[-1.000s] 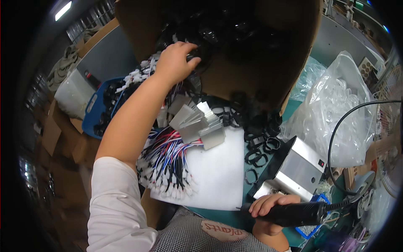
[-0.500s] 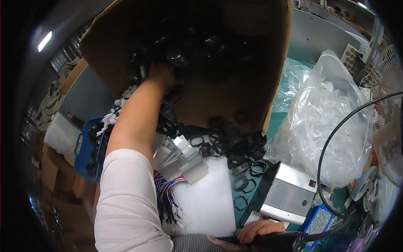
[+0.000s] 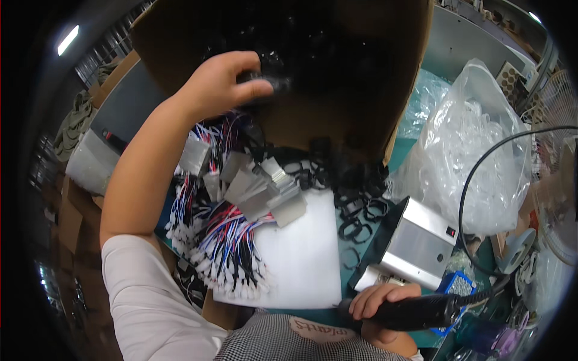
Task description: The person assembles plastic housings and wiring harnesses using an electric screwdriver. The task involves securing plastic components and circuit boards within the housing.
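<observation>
My left hand (image 3: 218,85) is raised at the mouth of a tipped cardboard box (image 3: 337,126) and pinches a small black ring-shaped part (image 3: 265,81) between thumb and fingers. The box is full of similar black parts. My right hand (image 3: 382,301) rests near the table's front edge, gripping a black handheld tool (image 3: 421,310) with a cable leading right. Between the hands lie bundles of red, blue and white wire harnesses (image 3: 223,240) with grey tags, partly on a white sheet (image 3: 301,259).
Loose black rings (image 3: 355,207) are scattered below the box. A metal box device (image 3: 412,243) stands right of the white sheet. A large clear plastic bag (image 3: 475,156) sits at the right. Cardboard and a blue crate are at the left.
My left hand has drawn back out of the box toward me, now holding a black part. My right hand with the tool has come further into view.
</observation>
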A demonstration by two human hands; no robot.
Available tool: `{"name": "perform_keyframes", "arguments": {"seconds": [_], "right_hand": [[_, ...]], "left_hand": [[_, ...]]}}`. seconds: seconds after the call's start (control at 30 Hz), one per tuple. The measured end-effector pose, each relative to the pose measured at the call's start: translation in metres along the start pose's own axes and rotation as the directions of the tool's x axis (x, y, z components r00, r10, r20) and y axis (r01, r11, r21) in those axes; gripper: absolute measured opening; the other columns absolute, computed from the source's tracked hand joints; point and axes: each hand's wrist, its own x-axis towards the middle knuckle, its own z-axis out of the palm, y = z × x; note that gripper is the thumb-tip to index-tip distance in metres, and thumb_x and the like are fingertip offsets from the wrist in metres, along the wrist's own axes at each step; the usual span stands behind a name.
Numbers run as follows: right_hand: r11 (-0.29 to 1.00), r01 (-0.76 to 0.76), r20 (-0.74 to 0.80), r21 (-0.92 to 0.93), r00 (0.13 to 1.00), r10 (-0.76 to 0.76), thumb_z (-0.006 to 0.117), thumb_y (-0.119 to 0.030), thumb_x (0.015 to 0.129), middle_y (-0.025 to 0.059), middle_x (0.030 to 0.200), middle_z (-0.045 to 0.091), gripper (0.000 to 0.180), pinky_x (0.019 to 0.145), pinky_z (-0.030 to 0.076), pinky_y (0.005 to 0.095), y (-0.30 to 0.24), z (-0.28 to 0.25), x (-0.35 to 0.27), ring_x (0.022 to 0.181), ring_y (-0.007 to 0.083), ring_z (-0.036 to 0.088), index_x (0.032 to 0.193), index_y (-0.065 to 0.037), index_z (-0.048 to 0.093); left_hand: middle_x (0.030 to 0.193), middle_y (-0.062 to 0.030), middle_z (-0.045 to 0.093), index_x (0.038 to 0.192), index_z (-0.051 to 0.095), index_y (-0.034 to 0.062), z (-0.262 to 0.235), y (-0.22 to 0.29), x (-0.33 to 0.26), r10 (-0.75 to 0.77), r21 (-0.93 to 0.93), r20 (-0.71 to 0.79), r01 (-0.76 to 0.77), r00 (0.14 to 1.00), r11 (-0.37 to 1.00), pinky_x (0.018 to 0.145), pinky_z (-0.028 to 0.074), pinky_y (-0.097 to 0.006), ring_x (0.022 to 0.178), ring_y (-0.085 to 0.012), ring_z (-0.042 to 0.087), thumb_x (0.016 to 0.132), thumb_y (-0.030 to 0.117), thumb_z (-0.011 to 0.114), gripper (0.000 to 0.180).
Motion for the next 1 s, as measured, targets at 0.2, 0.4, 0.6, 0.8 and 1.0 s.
{"name": "perform_keyframes", "arguments": {"seconds": [0.2, 0.4, 0.6, 0.8, 1.0], "right_hand": [[0.977, 0.211, -0.080, 0.004, 0.974, -0.210, 0.076, -0.036, 0.076, 0.0127, 0.076, 0.056, 0.059, 0.063, 0.052, 0.0387, 0.001, 0.014, 0.006, 0.067, 0.0243, 0.060, 0.110, -0.005, 0.039], [0.933, 0.358, -0.060, -0.043, 0.931, -0.360, 0.067, -0.050, 0.080, 0.0061, 0.070, 0.053, 0.063, 0.044, 0.049, 0.0304, 0.000, 0.014, 0.007, 0.049, 0.0175, 0.054, 0.115, -0.005, 0.038], [0.913, 0.407, -0.059, -0.026, 0.911, -0.408, 0.068, -0.049, 0.080, 0.0070, 0.071, 0.054, 0.062, 0.045, 0.048, 0.0306, 0.000, 0.018, 0.002, 0.050, 0.0174, 0.054, 0.114, -0.006, 0.039], [0.853, 0.503, 0.076, -0.136, 0.864, -0.497, 0.067, -0.025, 0.085, 0.0107, 0.076, 0.056, 0.046, 0.057, 0.050, 0.0385, -0.016, 0.014, -0.006, 0.059, 0.0225, 0.058, 0.117, -0.007, 0.039], [0.829, 0.535, 0.154, -0.166, 0.844, -0.514, 0.067, -0.003, 0.077, 0.0116, 0.078, 0.057, 0.051, 0.062, 0.050, 0.0417, -0.029, 0.009, -0.005, 0.064, 0.0246, 0.058, 0.119, -0.007, 0.038]], "left_hand": [[0.077, -0.0076, 0.053, 0.077, 0.052, 0.0094, 0.042, 0.087, -0.134, 0.536, -0.222, 0.229, -0.493, 0.812, 0.841, 0.064, 0.044, -0.038, 0.072, -0.0266, 0.055, 0.069, 0.016, 0.068, 0.019], [0.074, -0.0051, 0.051, 0.076, 0.052, 0.0102, 0.118, 0.107, -0.239, 0.638, -0.327, 0.298, -0.552, 0.710, 0.767, 0.066, 0.044, -0.036, 0.072, -0.0236, 0.054, 0.071, 0.020, 0.058, 0.013], [0.079, -0.0059, 0.056, 0.088, 0.061, 0.0081, 0.094, 0.116, -0.222, 0.615, -0.406, 0.416, -0.469, 0.669, 0.784, 0.072, 0.046, -0.038, 0.079, -0.0254, 0.057, 0.064, 0.029, 0.073, 0.034], [0.077, -0.0030, 0.061, 0.088, 0.068, 0.0105, 0.038, 0.166, -0.131, 0.566, -0.257, -0.067, -0.562, 0.822, 0.786, 0.063, 0.045, -0.033, 0.073, -0.0227, 0.059, 0.068, 0.031, 0.077, 0.030], [0.087, -0.0069, 0.064, 0.092, 0.067, 0.0074, 0.054, 0.228, -0.017, 0.563, -0.083, -0.339, -0.620, 0.754, 0.780, 0.074, 0.047, -0.035, 0.082, -0.0259, 0.059, 0.076, 0.011, 0.068, 0.017]]}}
